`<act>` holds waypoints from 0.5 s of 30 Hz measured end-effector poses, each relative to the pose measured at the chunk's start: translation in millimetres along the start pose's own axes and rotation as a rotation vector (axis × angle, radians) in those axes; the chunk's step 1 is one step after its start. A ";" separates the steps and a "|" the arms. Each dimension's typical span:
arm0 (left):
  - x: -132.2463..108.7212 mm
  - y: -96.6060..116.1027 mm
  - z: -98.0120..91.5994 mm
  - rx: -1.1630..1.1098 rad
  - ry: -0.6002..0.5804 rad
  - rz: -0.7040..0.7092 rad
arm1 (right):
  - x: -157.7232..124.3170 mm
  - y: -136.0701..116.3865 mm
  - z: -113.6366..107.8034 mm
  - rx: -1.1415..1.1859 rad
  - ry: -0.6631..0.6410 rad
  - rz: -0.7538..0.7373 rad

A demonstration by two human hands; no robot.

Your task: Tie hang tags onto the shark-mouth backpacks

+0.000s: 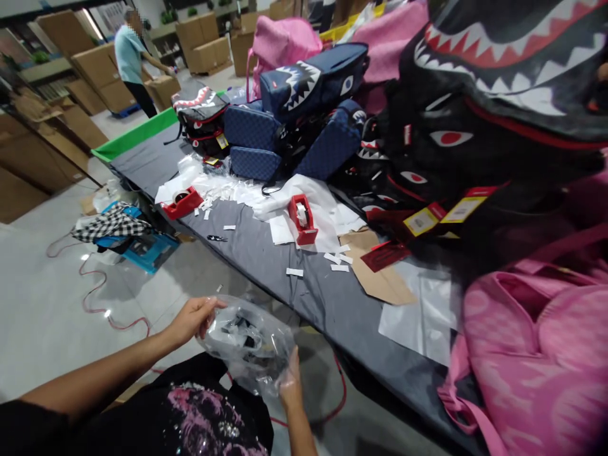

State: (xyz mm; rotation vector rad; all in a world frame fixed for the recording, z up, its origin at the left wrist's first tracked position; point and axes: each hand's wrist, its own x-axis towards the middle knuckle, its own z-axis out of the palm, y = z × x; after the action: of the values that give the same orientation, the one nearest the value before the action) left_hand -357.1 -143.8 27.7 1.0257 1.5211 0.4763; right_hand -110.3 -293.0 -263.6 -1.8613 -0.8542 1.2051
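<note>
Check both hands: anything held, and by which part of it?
A clear plastic bag: left hand grips one edge, right hand the opposite edge.

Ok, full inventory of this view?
Backpacks: many, navy/black/pink/grey, table
Tags: several, yellow/red, on backpacks
Tape dispensers: two, red, table
Slips: many, white, table
Plastic sheets: several, whitish, table
Small tool: one, black, table
Cardboard piece: one, brown, table
Table: one, grey, centre
Checked cloth: one, black/white, left
Stool: one, blue, left
Cable: number unclear, red, floor
Cartons: many, brown, background
Co-worker: one, pale blue top, background
Clear bag: one, transparent, front
Left grip: one, bare, on bag
Right grip: one, bare, on bag
</note>
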 end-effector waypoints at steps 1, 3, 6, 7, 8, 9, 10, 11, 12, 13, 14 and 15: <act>2.1 0.5 -3.6 0.009 -0.020 0.008 | 1.4 -9.7 19.6 -0.010 -0.028 -0.086; 7.8 1.7 -14.5 0.050 -0.080 0.028 | 6.7 -39.4 51.1 -0.019 -0.063 -0.178; 18.6 0.4 -38.5 0.226 -0.110 0.158 | 5.3 -101.9 79.2 0.033 -0.109 -0.323; 22.3 -2.0 -47.0 0.314 -0.110 0.233 | 0.2 -125.4 85.4 0.041 -0.118 -0.388; 26.0 -5.5 -54.7 0.392 -0.126 0.311 | -6.6 -149.3 91.0 0.034 -0.134 -0.461; 29.3 -10.1 -61.2 0.449 -0.177 0.380 | -14.2 -173.6 96.6 0.015 -0.149 -0.532; 32.2 -15.6 -66.1 0.477 -0.266 0.431 | -21.4 -197.6 102.0 -0.009 -0.143 -0.597; 34.7 -21.5 -69.5 0.479 -0.373 0.462 | -27.4 -221.0 106.9 -0.034 -0.127 -0.655; 36.9 -27.0 -71.7 0.467 -0.463 0.479 | -31.8 -243.3 110.7 -0.054 -0.109 -0.698; 38.9 -31.5 -73.3 0.449 -0.510 0.486 | -34.8 -264.0 112.8 -0.069 -0.091 -0.725; 40.9 -34.1 -75.1 0.435 -0.503 0.485 | -36.8 -282.8 112.5 -0.084 -0.085 -0.749; 43.0 -34.1 -77.9 0.419 -0.445 0.478 | -38.5 -299.3 109.5 -0.099 -0.091 -0.771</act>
State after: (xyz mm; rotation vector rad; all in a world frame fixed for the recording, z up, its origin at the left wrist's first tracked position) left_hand -438.9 -107.8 -5.5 1.7135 0.9861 0.2291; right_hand -265.2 -150.8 -21.0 -1.3309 -1.5186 0.7611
